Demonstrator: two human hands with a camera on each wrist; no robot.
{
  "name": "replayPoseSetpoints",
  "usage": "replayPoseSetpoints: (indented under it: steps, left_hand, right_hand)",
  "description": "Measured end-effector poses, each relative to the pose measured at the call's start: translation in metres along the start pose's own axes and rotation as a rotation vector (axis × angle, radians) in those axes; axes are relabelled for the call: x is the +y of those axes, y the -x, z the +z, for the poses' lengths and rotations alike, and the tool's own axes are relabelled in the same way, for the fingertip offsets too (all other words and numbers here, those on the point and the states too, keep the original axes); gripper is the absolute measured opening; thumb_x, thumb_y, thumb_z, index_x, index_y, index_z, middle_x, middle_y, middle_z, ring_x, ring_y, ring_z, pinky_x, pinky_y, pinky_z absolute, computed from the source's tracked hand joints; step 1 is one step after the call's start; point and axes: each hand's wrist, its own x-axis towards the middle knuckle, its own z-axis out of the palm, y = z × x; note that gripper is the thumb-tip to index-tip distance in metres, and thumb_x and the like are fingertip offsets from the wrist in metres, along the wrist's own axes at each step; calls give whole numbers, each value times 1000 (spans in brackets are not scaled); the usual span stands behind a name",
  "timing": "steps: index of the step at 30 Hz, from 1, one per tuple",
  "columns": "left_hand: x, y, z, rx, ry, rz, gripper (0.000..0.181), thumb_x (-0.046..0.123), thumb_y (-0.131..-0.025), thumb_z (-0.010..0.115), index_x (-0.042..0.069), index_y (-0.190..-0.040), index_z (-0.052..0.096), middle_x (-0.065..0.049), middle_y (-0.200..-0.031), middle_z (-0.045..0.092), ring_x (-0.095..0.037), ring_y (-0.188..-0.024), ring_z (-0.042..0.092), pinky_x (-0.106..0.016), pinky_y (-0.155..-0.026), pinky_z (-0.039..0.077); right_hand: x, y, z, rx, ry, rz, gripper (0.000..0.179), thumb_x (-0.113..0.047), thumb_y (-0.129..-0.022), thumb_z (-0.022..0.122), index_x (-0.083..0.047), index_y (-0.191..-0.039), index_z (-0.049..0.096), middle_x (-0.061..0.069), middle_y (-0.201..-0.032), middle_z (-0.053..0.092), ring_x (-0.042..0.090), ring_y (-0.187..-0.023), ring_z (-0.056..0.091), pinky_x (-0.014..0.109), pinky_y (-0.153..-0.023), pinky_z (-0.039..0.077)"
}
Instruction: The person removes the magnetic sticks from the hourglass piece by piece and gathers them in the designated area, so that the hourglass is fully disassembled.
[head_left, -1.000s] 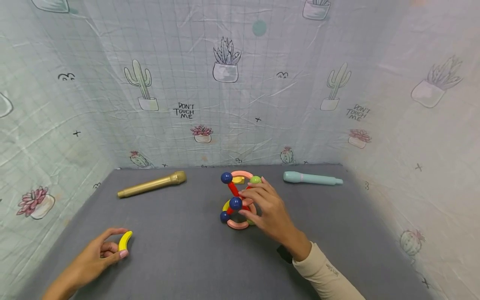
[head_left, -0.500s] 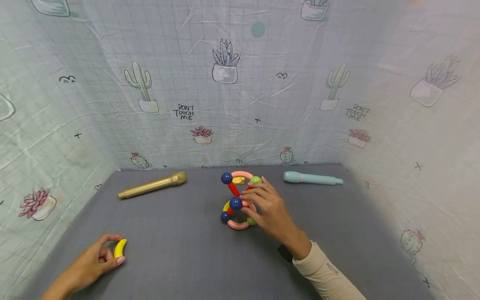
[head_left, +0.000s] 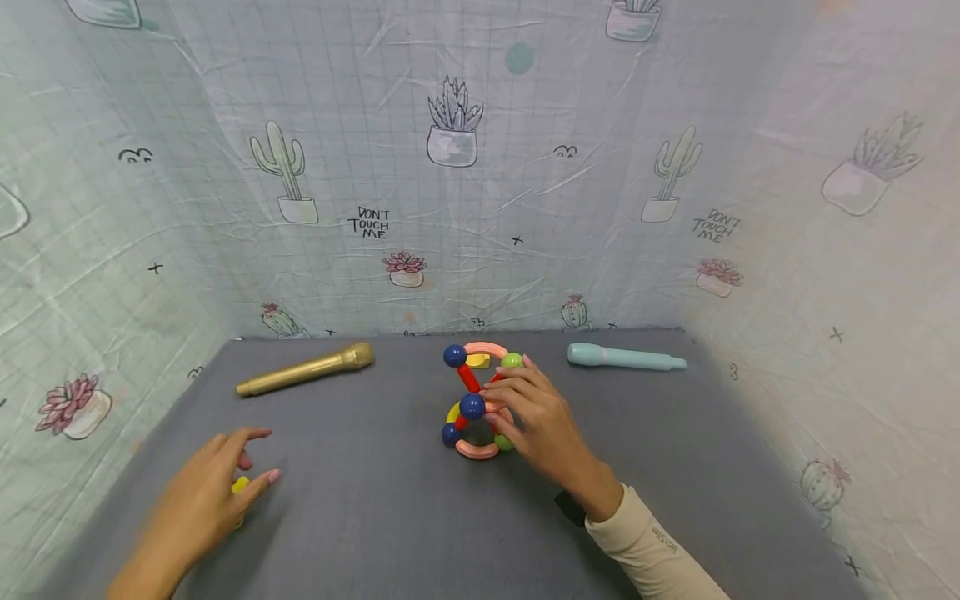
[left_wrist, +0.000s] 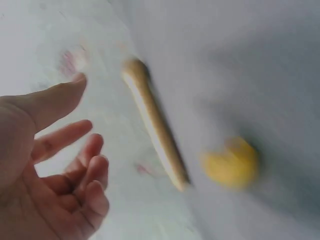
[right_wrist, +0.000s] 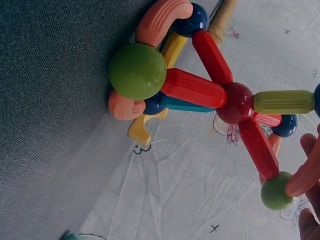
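A ball-and-rod magnetic model (head_left: 470, 379) stands at the table's middle, with blue and green balls, red straight rods and pink curved rods. My right hand (head_left: 540, 421) is at its upper near side, pinching a pink curved rod (right_wrist: 304, 172) beside a blue ball (head_left: 472, 407); in the right wrist view only its fingertips show. At the left, my left hand (head_left: 197, 492) has thumb and fingers spread and grasps nothing. Below it lies a small yellow curved rod (head_left: 240, 484), partly hidden by the hand and blurred in the left wrist view.
A gold toy microphone (head_left: 303, 372) lies at the back left of the grey table (head_left: 352, 508). At the back right is a pale teal microphone (head_left: 626, 357). A yellow piece (head_left: 477, 361) sits behind the model. Cactus-print cloth walls (head_left: 510, 283) enclose the table.
My left hand, which had the yellow curved rod between thumb and finger, drew it slightly nearer, let go and rose, spreading its fingers. The right hand and the model stayed almost still.
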Motion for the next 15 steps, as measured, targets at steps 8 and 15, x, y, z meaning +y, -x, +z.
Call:
replayPoseSetpoints:
  steps: [8,15]
  left_hand:
    - [96,-32,2,140,53,214,50,26,-85,91,20,-130,71,5,-96,63,-12,-85,57,-30,-66,47]
    - [158,-56,18,124,150,350,51,30,-87,91,22,-133,71,5,-110,68,-13,-99,62,-35,-77,55]
  right_hand:
    - [-1,1,1,4,7,3,36,-12,-83,92,-10,-117,79,2,-116,79,24,-132,64,57,-124,37]
    - [-1,1,3,2,25,6,37,-11,-83,92,-10,-118,78,2,-117,79,24,-133,64,57,-124,37]
